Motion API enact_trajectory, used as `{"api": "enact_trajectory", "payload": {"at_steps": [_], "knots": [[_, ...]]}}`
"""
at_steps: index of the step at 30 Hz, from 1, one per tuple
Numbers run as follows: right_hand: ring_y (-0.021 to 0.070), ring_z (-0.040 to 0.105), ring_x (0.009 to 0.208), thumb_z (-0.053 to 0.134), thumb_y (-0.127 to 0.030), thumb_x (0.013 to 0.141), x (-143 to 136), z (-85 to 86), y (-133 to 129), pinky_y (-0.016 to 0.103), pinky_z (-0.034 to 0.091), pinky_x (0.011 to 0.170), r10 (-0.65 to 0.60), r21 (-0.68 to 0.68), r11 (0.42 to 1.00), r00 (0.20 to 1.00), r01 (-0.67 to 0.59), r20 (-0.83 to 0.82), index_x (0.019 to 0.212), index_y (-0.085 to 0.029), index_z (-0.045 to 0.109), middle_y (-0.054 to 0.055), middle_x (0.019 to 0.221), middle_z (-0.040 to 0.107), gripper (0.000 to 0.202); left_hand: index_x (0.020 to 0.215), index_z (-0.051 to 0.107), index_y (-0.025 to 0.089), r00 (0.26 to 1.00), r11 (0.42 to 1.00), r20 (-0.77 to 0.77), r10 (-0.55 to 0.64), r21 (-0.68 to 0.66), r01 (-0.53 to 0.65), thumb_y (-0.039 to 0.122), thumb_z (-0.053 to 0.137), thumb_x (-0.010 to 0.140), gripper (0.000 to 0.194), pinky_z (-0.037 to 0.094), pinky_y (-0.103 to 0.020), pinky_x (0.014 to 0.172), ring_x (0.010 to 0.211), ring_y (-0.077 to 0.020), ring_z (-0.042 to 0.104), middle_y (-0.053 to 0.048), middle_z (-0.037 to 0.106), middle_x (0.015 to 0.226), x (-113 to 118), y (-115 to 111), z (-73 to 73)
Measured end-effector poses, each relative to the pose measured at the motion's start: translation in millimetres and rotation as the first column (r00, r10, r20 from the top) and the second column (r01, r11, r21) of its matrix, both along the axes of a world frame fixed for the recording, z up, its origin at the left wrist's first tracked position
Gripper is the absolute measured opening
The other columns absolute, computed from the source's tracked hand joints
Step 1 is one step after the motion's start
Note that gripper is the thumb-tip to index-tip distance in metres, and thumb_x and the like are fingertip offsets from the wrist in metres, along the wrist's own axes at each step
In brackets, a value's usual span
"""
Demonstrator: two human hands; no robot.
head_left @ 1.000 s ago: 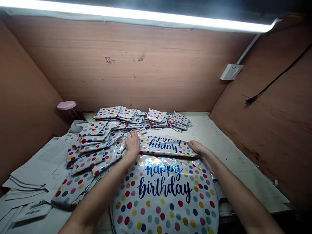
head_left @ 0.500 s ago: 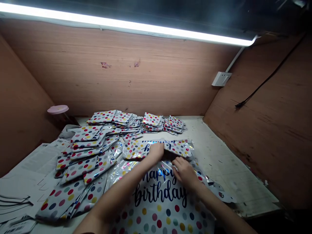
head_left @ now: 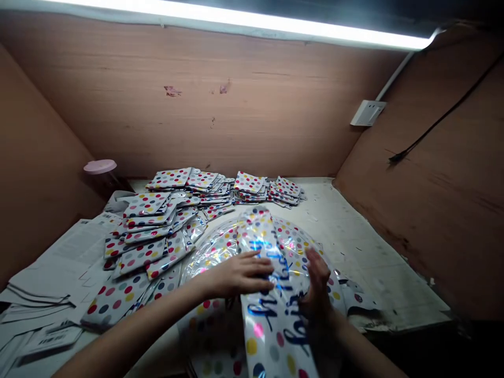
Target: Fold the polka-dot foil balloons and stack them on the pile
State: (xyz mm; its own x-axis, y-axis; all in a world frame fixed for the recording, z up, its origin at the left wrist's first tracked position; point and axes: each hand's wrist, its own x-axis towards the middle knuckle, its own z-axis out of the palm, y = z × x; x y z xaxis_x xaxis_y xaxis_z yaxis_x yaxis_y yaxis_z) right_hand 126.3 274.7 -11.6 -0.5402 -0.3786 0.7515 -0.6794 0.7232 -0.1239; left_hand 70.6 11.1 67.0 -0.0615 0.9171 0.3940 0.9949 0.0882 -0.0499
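Observation:
A white foil balloon (head_left: 258, 231) with coloured dots and blue "birthday" lettering lies in front of me, folded lengthwise into a strip pointing away from me. My left hand (head_left: 242, 274) rests across its left part, fingers stretched out flat. At the strip's right edge is my right hand (head_left: 318, 281), somewhat blurred, fingers raised and apart from the thumb. Beneath the strip spreads another clear-edged dotted foil balloon (head_left: 214, 241), flat on the table. Its near part is in shadow.
Several stacks of folded dotted balloons (head_left: 147, 231) stand to the left, with more folded packets (head_left: 250, 182) along the back. Printed papers (head_left: 59, 257) lie at far left by a pink-lidded jar (head_left: 100, 167). A black cable (head_left: 433, 128) hangs on the right wall.
The balloon's folded part has turned from lying crosswise to running lengthwise. My left hand has flattened onto it and come nearer; my right hand has shifted right. The view has tilted down slightly.

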Motion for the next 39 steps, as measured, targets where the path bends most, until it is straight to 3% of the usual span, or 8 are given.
{"api": "enact_trajectory", "payload": {"at_steps": [5, 9, 14, 17, 24, 27, 33, 39], "knots": [[0.0236, 0.047, 0.127, 0.055, -0.008, 0.087, 38, -1.8, -14, 0.040, 0.041, 0.107, 0.384, 0.400, 0.846, 0.924, -0.351, -0.001, 0.108, -0.015, 0.062, 0.010, 0.126, 0.060, 0.023, 0.133, 0.049, 0.026, 0.989, 0.988, 0.063, 0.137, -0.085, -0.131, 0.019, 0.047, 0.095, 0.038, 0.030, -0.047, 0.112, 0.135, -0.0248, 0.038, -0.009, 0.048, 0.142, 37, -19, -81.9], [0.0202, 0.062, 0.107, 0.048, -0.016, 0.093, 38, -11.8, -24, 0.034, 0.054, 0.089, 0.389, 0.094, 0.893, 0.859, -0.440, 0.332, 0.105, -0.015, 0.061, 0.009, 0.108, 0.069, 0.017, 0.110, 0.064, 0.023, 0.885, 0.933, 0.353, 0.305, 0.079, -0.352, 0.017, 0.051, 0.091, 0.023, 0.049, -0.029, 0.087, 0.092, -0.0167, 0.064, -0.004, 0.071, 0.099, 72, -24, -99.8], [0.0193, 0.065, 0.071, 0.034, -0.035, 0.097, 2, -9.1, -43, 0.030, 0.052, 0.064, 0.089, -0.224, 0.965, 0.637, 0.135, 0.766, 0.084, -0.022, 0.059, 0.003, 0.078, 0.068, 0.031, 0.101, 0.062, 0.023, 0.186, 0.502, 0.814, 0.550, -0.144, -0.853, 0.019, 0.043, 0.089, 0.022, 0.049, -0.026, 0.070, 0.080, -0.0167, 0.065, -0.001, 0.070, 0.087, 78, -5, -81.0], [0.0214, 0.062, 0.062, 0.034, -0.043, 0.094, -22, -7.6, -55, 0.030, 0.047, 0.055, -0.094, -0.130, 0.929, 0.562, 0.346, 0.822, 0.065, -0.024, 0.050, 0.003, 0.064, 0.063, 0.038, 0.126, 0.044, 0.017, 0.021, 0.337, 0.836, 0.549, -0.198, -0.920, 0.028, 0.037, 0.095, 0.034, 0.046, -0.025, 0.062, 0.069, -0.0178, 0.063, -0.001, 0.065, 0.076, 64, 10, -69.0], [0.0299, 0.064, 0.081, 0.036, -0.037, 0.094, -22, 1.6, -68, 0.042, 0.051, 0.066, -0.320, -0.005, 0.905, 0.687, 0.426, 0.652, 0.114, -0.017, 0.057, 0.016, 0.098, 0.067, 0.035, 0.133, 0.033, 0.016, -0.053, 0.244, 0.622, 0.781, -0.382, -0.892, 0.027, 0.037, 0.096, 0.039, 0.037, -0.023, 0.052, 0.065, -0.0201, 0.063, -0.004, 0.065, 0.075, 47, 26, -70.1], [0.0334, 0.044, 0.127, 0.036, -0.032, 0.096, -45, 8.9, -88, 0.052, 0.037, 0.102, -0.278, 0.163, 0.960, 0.859, 0.229, 0.430, 0.132, -0.020, 0.050, 0.015, 0.139, 0.048, 0.041, 0.133, 0.033, 0.016, -0.044, 0.237, 0.587, 0.808, -0.393, -0.888, 0.026, 0.038, 0.096, 0.039, 0.038, -0.024, 0.056, 0.069, -0.0207, 0.065, -0.005, 0.067, 0.078, 47, 26, -69.7], [0.0315, 0.006, 0.145, 0.035, -0.045, 0.097, -107, 23.4, -96, 0.055, 0.016, 0.115, -0.168, 0.354, 0.931, 0.763, -0.085, 0.625, 0.147, -0.022, 0.032, 0.005, 0.157, 0.018, 0.055, 0.121, 0.052, 0.026, -0.012, 0.269, 0.600, 0.800, -0.376, -0.886, 0.024, 0.036, 0.096, 0.029, 0.044, -0.026, 0.065, 0.082, -0.0218, 0.067, -0.005, 0.071, 0.093, 54, 21, -67.1], [0.0316, 0.033, 0.137, 0.057, -0.033, 0.086, -26, 16.2, -57, 0.051, 0.034, 0.111, 0.165, 0.361, 0.867, 0.881, -0.344, 0.444, 0.136, -0.015, 0.049, 0.012, 0.147, 0.040, 0.055, 0.114, 0.059, 0.022, 0.023, 0.343, 0.757, 0.653, -0.268, -0.900, 0.023, 0.035, 0.096, 0.030, 0.050, -0.030, 0.079, 0.093, -0.0204, 0.066, -0.006, 0.069, 0.106, 60, 17, -72.6]]}}
